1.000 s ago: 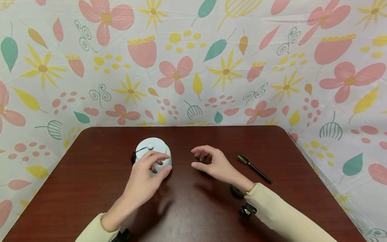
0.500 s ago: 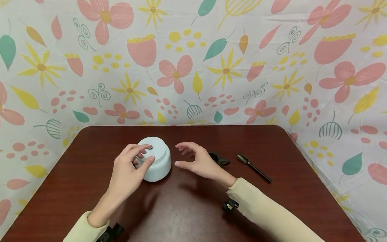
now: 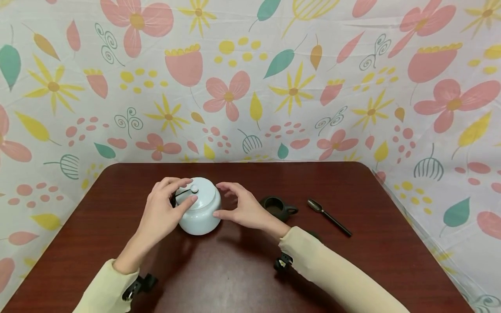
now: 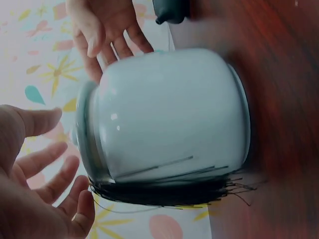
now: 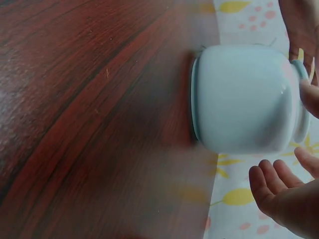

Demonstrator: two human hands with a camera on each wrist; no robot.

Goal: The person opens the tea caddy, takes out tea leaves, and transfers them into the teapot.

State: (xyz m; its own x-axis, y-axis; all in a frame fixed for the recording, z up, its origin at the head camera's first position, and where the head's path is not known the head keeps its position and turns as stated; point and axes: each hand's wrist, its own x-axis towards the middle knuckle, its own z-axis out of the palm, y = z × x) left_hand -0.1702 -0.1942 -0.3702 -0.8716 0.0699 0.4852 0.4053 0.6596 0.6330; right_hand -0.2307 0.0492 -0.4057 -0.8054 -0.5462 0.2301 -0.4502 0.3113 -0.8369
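Note:
A pale, glossy lidded jar (image 3: pixel 199 219) stands upright on the dark table. Its lid (image 3: pixel 203 191) is on, with a small knob and a cord running left. In the left wrist view a black tassel (image 4: pixel 169 191) hangs down the jar's side. My left hand (image 3: pixel 162 208) is spread over the left part of the lid, fingers loosely bent. In the left wrist view its fingers are close to the lid, and contact is unclear. My right hand (image 3: pixel 244 208) is at the jar's right side with thumb and fingers apart, very near the wall, gripping nothing.
Just right of my right hand stands a small dark pot (image 3: pixel 275 208) with a side handle. Farther right lies a dark-handled scoop (image 3: pixel 328 217). Part of another dark object (image 3: pixel 314 235) shows beside my right sleeve. A floral cloth (image 3: pixel 250 87) hangs behind the table (image 3: pixel 235 278).
My right hand has moved left to the jar's side, uncovering the dark pot. My left hand has drawn back leftwards, from in front of the jar to the lid's left part. The jar stays put.

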